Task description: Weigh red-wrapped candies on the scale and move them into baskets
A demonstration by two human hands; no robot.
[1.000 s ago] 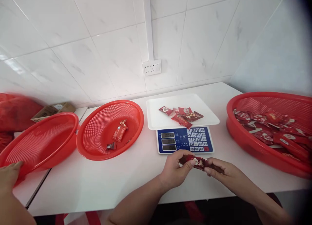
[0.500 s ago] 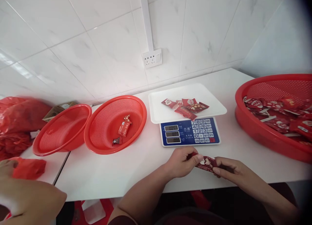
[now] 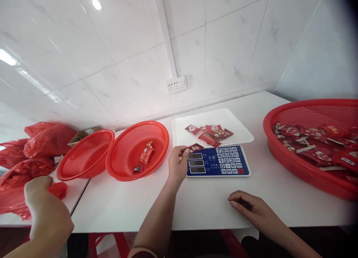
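My left hand [image 3: 179,164] pinches a dark red snack packet [image 3: 195,147] between thumb and fingers, just over the front left edge of the scale's tray. Several red packets [image 3: 210,138] lie in a loose heap on the white tray [image 3: 237,135]. Below that tray is the scale's blue panel [image 3: 215,161], with keys and small displays. My right hand [image 3: 247,207] hovers low over the table front, right of the scale, fingers curled with thumb and fingertips slightly apart and nothing visible in them.
At right stands a big red basket [image 3: 293,168] full of packets. Left of the scale, one red basket [image 3: 123,153] holds a few packets; another red basket [image 3: 84,157] sits beside it. Red plastic bags [image 3: 53,138] and a co-worker's hand [image 3: 39,191] are at far left.
My left hand has carried the packet away from my right hand, leftward and up to the scale. My right hand has let go of it. The co-worker's hand has shifted right.
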